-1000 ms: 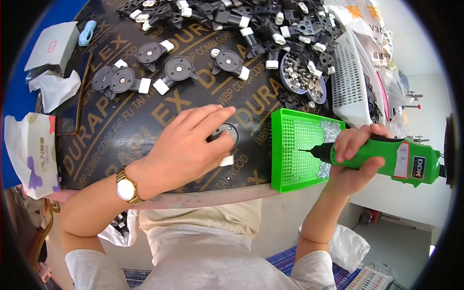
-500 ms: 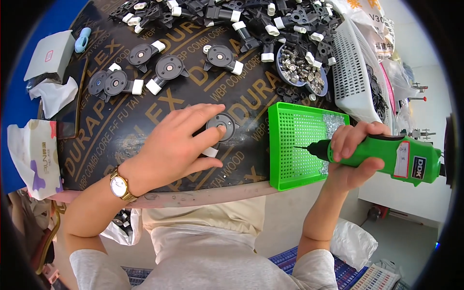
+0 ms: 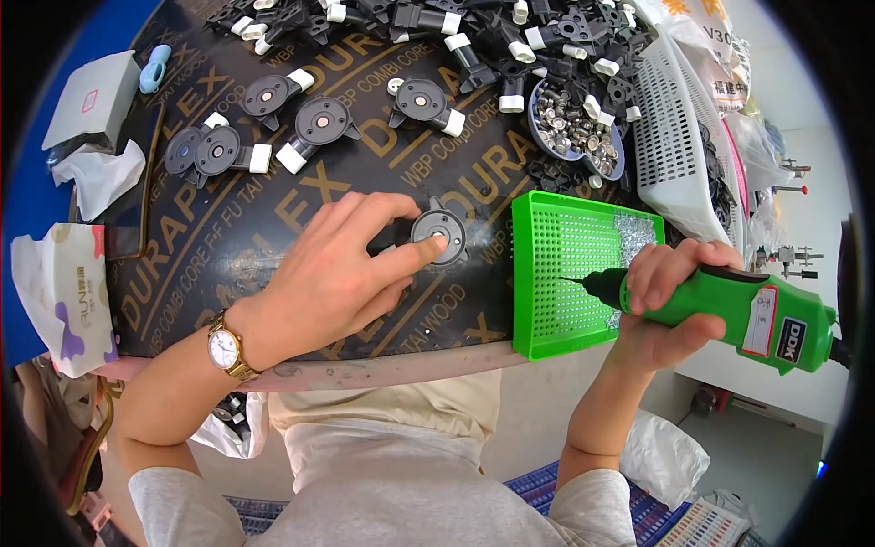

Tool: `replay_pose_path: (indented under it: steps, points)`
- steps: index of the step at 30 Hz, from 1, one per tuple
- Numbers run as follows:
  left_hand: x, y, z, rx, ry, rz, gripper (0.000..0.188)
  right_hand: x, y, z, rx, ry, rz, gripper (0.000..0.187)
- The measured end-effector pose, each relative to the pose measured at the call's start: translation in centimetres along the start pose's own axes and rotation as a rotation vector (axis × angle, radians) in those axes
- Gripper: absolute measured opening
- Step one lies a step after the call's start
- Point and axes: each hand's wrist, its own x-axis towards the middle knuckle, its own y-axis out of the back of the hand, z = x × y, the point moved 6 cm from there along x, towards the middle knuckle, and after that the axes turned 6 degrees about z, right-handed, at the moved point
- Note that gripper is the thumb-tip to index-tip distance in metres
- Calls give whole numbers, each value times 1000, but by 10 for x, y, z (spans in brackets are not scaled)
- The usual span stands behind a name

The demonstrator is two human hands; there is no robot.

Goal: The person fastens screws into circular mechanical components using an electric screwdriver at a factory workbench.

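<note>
My left hand lies over the dark table with its fingers curled about a round black plastic part. A fingertip presses near the pale centre of that part, another touches its edge, and the arm of the part is hidden under the hand. A green electric screwdriver lies sideways in my right hand, fingers wrapped round its front end. Its thin bit points left above a green perforated tray, which has small silvery screws at its right side.
Several black parts with white ends lie beyond my left hand, and a heap of similar pieces fills the far edge. A bowl of metal caps stands beside a white basket. Tissues and a box sit left.
The round part has shifted slightly right and turned under my left hand, whose fingers have drawn in closer around it. My right hand and the screwdriver stay almost in place.
</note>
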Motion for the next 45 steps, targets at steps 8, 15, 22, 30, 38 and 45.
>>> replay_pose_path:
  steps: [8, 15, 22, 30, 38, 45]
  points:
    - [-6, -8, 1, 57, -52, 34, 54, 25, -39, -19, 308, 92, -238, 66]
    - [-11, -10, 1, 110, -85, 52, 61, 31, -96, 2, 416, 159, -427, 74]
    - [-11, -8, -1, 99, -81, 42, 59, 28, -109, 14, 378, 124, -466, 72]
    - [-12, -10, -3, 97, -86, 53, 50, 25, -125, 20, 146, -20, -268, 54]
    - [-14, -9, 5, 126, -119, 78, 45, 17, -123, 11, -78, 84, 66, 29]
    - [-16, -12, 11, 150, -98, 128, 43, 23, -133, 13, -149, -112, 4, 35]
